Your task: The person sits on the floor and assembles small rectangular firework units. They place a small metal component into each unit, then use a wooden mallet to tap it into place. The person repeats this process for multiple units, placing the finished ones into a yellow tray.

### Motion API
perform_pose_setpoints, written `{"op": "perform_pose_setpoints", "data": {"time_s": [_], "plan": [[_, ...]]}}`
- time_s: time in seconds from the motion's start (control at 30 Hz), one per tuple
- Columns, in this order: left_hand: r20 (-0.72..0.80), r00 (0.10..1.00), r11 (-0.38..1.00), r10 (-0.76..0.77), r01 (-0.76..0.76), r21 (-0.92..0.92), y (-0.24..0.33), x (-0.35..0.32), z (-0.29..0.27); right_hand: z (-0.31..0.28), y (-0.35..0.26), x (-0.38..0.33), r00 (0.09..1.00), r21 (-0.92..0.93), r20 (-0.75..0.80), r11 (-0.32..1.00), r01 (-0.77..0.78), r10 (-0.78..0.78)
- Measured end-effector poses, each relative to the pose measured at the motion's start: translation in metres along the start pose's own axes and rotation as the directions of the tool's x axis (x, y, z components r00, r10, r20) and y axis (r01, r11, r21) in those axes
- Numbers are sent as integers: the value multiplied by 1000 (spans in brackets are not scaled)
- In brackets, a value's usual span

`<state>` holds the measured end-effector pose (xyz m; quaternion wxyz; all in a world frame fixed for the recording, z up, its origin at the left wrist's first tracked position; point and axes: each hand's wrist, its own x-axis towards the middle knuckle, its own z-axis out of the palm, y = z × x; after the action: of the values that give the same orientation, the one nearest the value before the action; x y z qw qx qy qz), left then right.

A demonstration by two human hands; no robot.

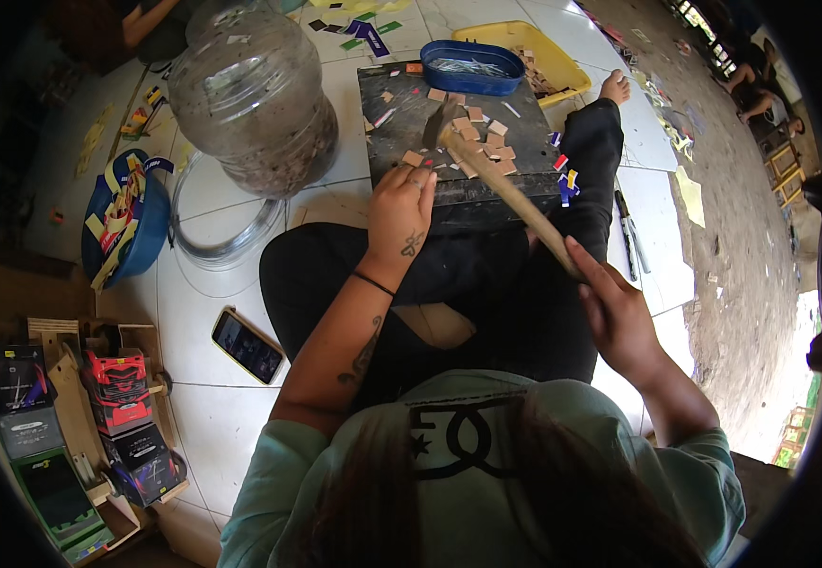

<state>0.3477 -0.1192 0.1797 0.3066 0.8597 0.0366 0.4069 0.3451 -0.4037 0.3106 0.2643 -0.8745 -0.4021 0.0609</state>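
My right hand (622, 317) grips the lower end of a hammer's wooden handle (515, 196). The dark hammer head (440, 123) is over a black board (387, 133) in front of my crossed legs. At the board's near edge, my left hand (399, 204) has its thumb and fingers pinched together; what they hold is too small to make out. Just beyond those fingertips lies a tan square piece (413, 158). More tan squares (493, 151) are scattered over the board, partly behind the handle. A blue oval tub (472, 83) of thin silvery pieces sits at its far edge.
A yellow tray (572, 78) is beyond the tub. Left are a large clear plastic jug (250, 104), a wire coil (204, 248), a blue basin (150, 232) of strips, a phone (247, 345) and toy trucks (122, 398). Pens (628, 237) lie right. A person (146, 21) sits far left.
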Motion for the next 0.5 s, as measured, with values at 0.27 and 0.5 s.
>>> {"op": "perform_pose_setpoints", "data": {"time_s": [0.27,0.5], "plan": [[16,1000,1000,-1,1,8,0,-3,0,3,5,-4,999,1,-39,1000,21,-21],[11,1000,1000,-15,15,-1,0,-1,0,3,3,-3,999,-11,-31,999,33,-33]]}}
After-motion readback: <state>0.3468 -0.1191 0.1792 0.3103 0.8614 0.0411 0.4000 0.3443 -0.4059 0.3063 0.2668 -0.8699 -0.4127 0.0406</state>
